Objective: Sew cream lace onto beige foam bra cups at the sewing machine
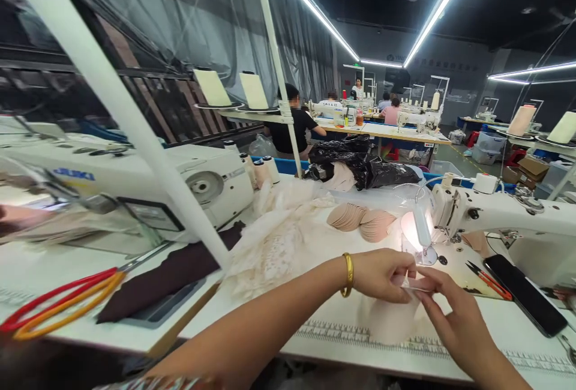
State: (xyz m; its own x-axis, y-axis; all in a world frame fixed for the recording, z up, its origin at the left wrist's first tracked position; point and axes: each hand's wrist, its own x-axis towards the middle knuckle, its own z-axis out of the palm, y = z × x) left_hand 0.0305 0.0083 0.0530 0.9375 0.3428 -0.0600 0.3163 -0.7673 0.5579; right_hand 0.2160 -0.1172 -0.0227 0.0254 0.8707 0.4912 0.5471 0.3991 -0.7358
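Note:
Between my hands hangs a thin, pale pink fabric piece (392, 320), above the table's front edge. My left hand (384, 273), with a gold bangle at the wrist, pinches its upper edge. My right hand (452, 306) grips the same edge between thumb and fingers, just beside the left. Behind them, a lit lamp (422, 228) shines at the needle area of a white sewing machine (508, 213). Two fanned stacks of beige rounded fabric pieces (360, 222) lie beyond my left hand. Sheer cream lace (283, 246) is heaped to their left.
Orange-handled thread snips (492, 282) and a black phone (525, 294) lie on the right. Large scissors (67, 303) and dark cloth (173, 273) are at left, near a white slanted post (121, 108). A printed ruler strip (333, 331) runs along the front edge.

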